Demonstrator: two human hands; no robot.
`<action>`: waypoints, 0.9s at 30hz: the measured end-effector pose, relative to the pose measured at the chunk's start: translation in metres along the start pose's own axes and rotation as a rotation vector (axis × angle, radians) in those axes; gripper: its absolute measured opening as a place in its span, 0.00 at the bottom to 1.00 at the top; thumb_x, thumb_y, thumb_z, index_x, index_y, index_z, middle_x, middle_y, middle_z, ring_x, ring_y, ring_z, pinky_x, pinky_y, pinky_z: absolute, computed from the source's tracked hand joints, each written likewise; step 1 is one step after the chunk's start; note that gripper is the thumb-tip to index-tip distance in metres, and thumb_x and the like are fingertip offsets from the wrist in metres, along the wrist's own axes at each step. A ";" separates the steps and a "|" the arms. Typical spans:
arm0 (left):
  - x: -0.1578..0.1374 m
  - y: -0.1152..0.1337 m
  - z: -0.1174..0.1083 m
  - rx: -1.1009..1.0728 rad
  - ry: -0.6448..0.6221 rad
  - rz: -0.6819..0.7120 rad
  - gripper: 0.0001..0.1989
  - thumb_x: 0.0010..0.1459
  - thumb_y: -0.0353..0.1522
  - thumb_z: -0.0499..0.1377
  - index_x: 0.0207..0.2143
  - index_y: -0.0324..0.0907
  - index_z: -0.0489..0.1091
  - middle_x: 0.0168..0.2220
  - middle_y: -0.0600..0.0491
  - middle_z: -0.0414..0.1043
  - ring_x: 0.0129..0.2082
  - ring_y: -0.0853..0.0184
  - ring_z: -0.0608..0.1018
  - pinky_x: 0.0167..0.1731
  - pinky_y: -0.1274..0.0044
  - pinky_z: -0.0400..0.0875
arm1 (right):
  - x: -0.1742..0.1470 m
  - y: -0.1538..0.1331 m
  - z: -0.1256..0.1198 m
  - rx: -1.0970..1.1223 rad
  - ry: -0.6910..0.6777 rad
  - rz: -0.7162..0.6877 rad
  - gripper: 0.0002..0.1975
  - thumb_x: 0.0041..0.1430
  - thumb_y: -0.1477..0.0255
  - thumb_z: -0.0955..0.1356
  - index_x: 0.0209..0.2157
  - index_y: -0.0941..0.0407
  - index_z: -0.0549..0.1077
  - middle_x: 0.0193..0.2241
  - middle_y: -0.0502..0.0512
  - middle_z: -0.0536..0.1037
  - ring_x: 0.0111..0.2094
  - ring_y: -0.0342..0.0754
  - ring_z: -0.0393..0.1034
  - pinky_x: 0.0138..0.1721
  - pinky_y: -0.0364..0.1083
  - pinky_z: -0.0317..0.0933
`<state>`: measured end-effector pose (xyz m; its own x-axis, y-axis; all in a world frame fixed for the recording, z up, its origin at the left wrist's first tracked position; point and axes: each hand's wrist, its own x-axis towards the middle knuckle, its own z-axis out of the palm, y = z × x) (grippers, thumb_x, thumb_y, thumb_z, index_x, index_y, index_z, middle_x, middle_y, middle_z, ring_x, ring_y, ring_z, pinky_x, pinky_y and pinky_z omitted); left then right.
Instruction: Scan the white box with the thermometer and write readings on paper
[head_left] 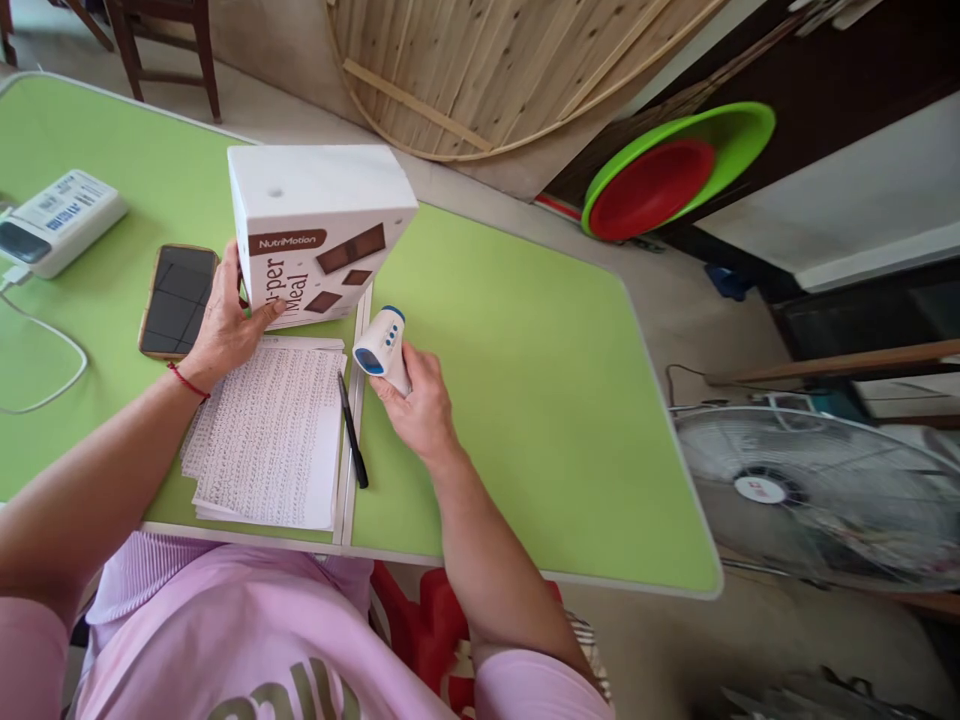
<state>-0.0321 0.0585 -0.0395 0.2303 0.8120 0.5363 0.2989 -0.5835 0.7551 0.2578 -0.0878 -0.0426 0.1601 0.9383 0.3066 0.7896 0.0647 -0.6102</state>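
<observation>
My left hand [234, 318] grips the lower left corner of a white and brown box [322, 190] printed "NutriMotion", its thumb across the front. The box stands tilted on the table. In my right hand [421, 400] is a white infrared thermometer [382, 345] with blue trim and blue buttons, fingers wrapped round its handle. It is held just in front of the box, apart from it. Below lie a stack of handwritten sheets [270, 440] and a black pen [352, 432]. A smartphone [178, 300] with a dark screen rests beside my left hand.
A white power bank [64, 222] with a cable [75, 345] lies at the left of the green table [525, 400]. Beyond the right edge stands a fan [780, 490]. Green and red basins [652, 190] lean behind, near a round wooden board [480, 70].
</observation>
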 end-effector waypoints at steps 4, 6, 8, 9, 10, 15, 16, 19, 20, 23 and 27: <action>-0.004 -0.009 0.005 0.013 -0.017 -0.021 0.43 0.66 0.60 0.66 0.74 0.50 0.60 0.69 0.39 0.69 0.69 0.42 0.72 0.61 0.57 0.79 | 0.002 0.015 0.000 -0.257 -0.004 -0.015 0.31 0.69 0.52 0.69 0.66 0.55 0.75 0.51 0.67 0.78 0.46 0.63 0.77 0.45 0.61 0.77; -0.005 -0.012 0.007 0.010 -0.012 -0.031 0.39 0.68 0.58 0.65 0.72 0.51 0.61 0.70 0.40 0.68 0.70 0.42 0.71 0.56 0.60 0.82 | 0.002 0.016 0.000 -0.304 0.003 -0.017 0.28 0.70 0.55 0.69 0.65 0.53 0.75 0.52 0.67 0.79 0.48 0.63 0.77 0.46 0.61 0.76; -0.006 -0.013 0.007 0.007 0.011 -0.041 0.37 0.68 0.56 0.66 0.71 0.50 0.62 0.70 0.39 0.66 0.71 0.42 0.70 0.56 0.59 0.82 | 0.003 0.015 0.000 -0.336 0.000 -0.013 0.25 0.71 0.57 0.69 0.63 0.53 0.76 0.53 0.68 0.80 0.51 0.64 0.76 0.48 0.60 0.75; -0.007 -0.013 0.007 0.016 0.033 -0.044 0.38 0.67 0.55 0.67 0.70 0.50 0.61 0.70 0.38 0.65 0.70 0.41 0.70 0.56 0.57 0.82 | 0.004 0.015 -0.001 -0.351 -0.007 -0.008 0.24 0.71 0.57 0.69 0.62 0.53 0.76 0.54 0.69 0.80 0.53 0.65 0.76 0.48 0.60 0.74; -0.007 -0.011 0.006 0.037 0.064 -0.044 0.39 0.64 0.53 0.70 0.69 0.49 0.62 0.69 0.38 0.65 0.69 0.40 0.71 0.57 0.54 0.81 | 0.004 0.015 -0.002 -0.366 -0.014 -0.002 0.23 0.71 0.58 0.70 0.61 0.54 0.77 0.54 0.69 0.81 0.54 0.65 0.76 0.49 0.60 0.74; -0.012 0.018 0.000 0.211 0.229 0.048 0.32 0.57 0.45 0.77 0.56 0.49 0.65 0.60 0.40 0.66 0.67 0.38 0.68 0.68 0.41 0.65 | 0.005 0.004 -0.006 -0.381 0.084 -0.033 0.20 0.70 0.59 0.72 0.56 0.55 0.79 0.57 0.71 0.80 0.55 0.66 0.76 0.52 0.62 0.73; -0.014 0.027 -0.001 0.221 0.227 0.090 0.29 0.59 0.44 0.75 0.54 0.49 0.65 0.59 0.40 0.66 0.66 0.38 0.69 0.68 0.41 0.63 | 0.004 -0.001 -0.007 -0.348 0.120 -0.056 0.19 0.69 0.59 0.73 0.55 0.55 0.80 0.57 0.71 0.80 0.55 0.66 0.76 0.52 0.63 0.73; -0.016 0.049 0.000 0.228 0.000 0.225 0.18 0.64 0.42 0.70 0.50 0.48 0.68 0.53 0.43 0.73 0.57 0.44 0.77 0.61 0.47 0.72 | -0.005 -0.018 -0.008 -0.155 0.073 -0.131 0.15 0.69 0.58 0.74 0.48 0.54 0.81 0.47 0.66 0.83 0.47 0.60 0.79 0.49 0.59 0.74; -0.017 0.053 0.001 0.207 -0.138 0.256 0.15 0.67 0.43 0.68 0.49 0.48 0.70 0.50 0.45 0.76 0.52 0.47 0.80 0.56 0.52 0.76 | -0.008 -0.024 -0.008 -0.081 -0.004 -0.147 0.14 0.69 0.57 0.75 0.45 0.54 0.82 0.40 0.62 0.83 0.41 0.58 0.79 0.46 0.57 0.74; -0.017 0.054 0.004 0.139 -0.548 0.300 0.21 0.68 0.51 0.67 0.49 0.45 0.77 0.50 0.43 0.80 0.48 0.49 0.83 0.50 0.59 0.78 | -0.018 -0.035 -0.004 0.021 -0.198 -0.170 0.15 0.64 0.58 0.79 0.43 0.53 0.82 0.31 0.56 0.82 0.33 0.53 0.76 0.36 0.51 0.71; -0.018 0.054 0.006 0.317 -0.773 0.267 0.38 0.56 0.58 0.76 0.56 0.40 0.80 0.61 0.37 0.77 0.59 0.40 0.79 0.61 0.55 0.72 | -0.021 -0.037 -0.001 -0.036 -0.152 -0.264 0.10 0.67 0.72 0.72 0.49 0.54 0.82 0.28 0.52 0.81 0.30 0.49 0.75 0.33 0.48 0.70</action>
<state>-0.0146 0.0125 -0.0105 0.8579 0.4780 0.1882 0.3619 -0.8223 0.4391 0.2254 -0.1101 -0.0259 -0.1417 0.9311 0.3362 0.8131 0.3032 -0.4969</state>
